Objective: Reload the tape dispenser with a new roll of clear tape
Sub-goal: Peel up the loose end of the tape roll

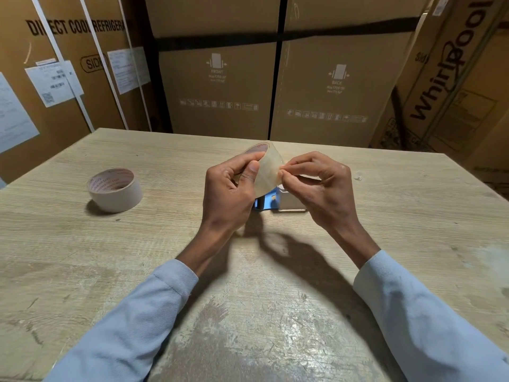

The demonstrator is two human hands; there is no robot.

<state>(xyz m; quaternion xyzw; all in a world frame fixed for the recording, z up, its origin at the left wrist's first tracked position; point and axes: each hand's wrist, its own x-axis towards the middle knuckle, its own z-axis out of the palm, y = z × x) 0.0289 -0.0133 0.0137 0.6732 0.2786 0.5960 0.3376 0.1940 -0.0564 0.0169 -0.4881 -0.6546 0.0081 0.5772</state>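
tall cardboard boxes [217, 86] stand in a row behind a worn wooden table [82, 257], some with paper labels stuck on them (one reads "direct cool refrigerator", another "whirlpool"). two light blue sleeves [129, 323] reach in from the near edge. the left hand [230, 194] is raised above the middle of the table, its fingers and thumb curled around a roll of clear tape [265, 166] held on edge. the right hand [321, 186] sits just beside it, thumb and fingertips pinching at the roll's outer face. under the hands, mostly hidden, the tape dispenser [278, 201] rests on the table, showing blue and white parts. well apart to the left, a second tape roll [115, 190] lies flat on the table, red print inside its core.
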